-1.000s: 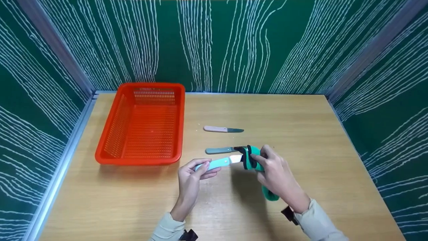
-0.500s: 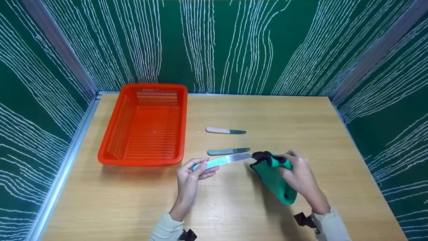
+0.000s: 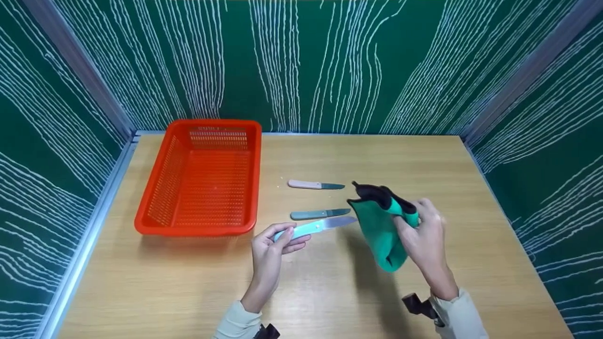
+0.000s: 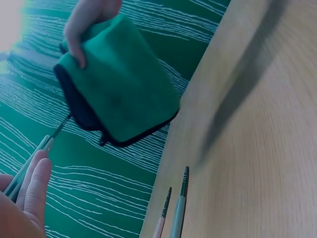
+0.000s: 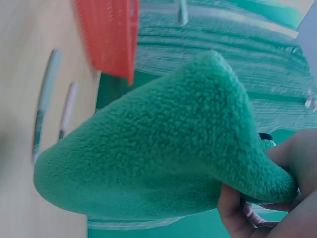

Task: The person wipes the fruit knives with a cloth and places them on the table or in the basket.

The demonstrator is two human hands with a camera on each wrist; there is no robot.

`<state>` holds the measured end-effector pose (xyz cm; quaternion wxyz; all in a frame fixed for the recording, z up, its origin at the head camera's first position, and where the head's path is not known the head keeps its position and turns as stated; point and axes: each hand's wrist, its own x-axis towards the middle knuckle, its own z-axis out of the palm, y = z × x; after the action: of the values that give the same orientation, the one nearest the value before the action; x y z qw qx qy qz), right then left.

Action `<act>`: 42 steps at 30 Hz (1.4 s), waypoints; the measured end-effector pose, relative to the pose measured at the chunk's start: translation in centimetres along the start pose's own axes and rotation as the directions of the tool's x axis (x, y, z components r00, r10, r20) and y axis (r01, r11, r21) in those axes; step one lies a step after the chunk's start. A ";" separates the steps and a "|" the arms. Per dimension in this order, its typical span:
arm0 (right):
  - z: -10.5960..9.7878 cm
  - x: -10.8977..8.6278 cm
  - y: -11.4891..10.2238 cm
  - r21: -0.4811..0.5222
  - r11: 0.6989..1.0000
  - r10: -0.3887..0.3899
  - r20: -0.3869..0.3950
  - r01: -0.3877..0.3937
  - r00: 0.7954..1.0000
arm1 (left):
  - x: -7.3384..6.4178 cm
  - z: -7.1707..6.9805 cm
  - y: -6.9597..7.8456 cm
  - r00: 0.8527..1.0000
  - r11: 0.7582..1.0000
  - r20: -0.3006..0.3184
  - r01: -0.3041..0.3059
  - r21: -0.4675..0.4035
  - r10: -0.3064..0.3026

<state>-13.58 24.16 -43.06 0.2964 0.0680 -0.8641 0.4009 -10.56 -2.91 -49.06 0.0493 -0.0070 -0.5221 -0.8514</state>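
My left hand holds a knife by its turquoise handle, thumb on top, with the bare blade pointing right above the table. In my right hand a folded green cloth with dark edging is pinched at its right side and hangs down. The cloth's dark-edged left side is close to the blade tip. Fluffy green pile of the cloth fills the right wrist view. Just beyond the held knife lies a second knife with a grey-green handle, and farther back one with a pale pink handle.
A red plastic basket with perforated sides stands at the back left of the wooden table. Green walls with white wavy lines close off the back and sides. A few tiny crumbs lie near the pink-handled knife.
The right hand has drawn the cloth off the blade to the right, uncovering it, then lifted the cloth's edge. The left hand with the knife stays nearly in place.
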 end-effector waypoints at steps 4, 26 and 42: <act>1.0 0.1 -2.4 0.055 0.983 -0.176 -0.007 0.176 0.984 | 0.0 0.3 0.2 1.000 1.000 -0.006 0.027 0.007 -0.027; 3.9 -2.7 -5.0 -0.164 0.784 -0.471 0.473 0.599 0.745 | -0.2 1.3 0.7 0.996 0.996 0.002 0.084 -0.022 -0.084; 2.5 -2.1 -1.9 -0.220 0.889 -0.240 0.525 0.402 0.817 | -0.2 -0.1 1.5 1.000 0.999 0.012 -0.016 -0.038 0.017</act>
<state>-12.32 20.78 -44.27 0.1422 0.2635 -0.9391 0.1685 -10.23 -3.62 -47.82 0.0530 -0.0172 -0.5061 -0.8606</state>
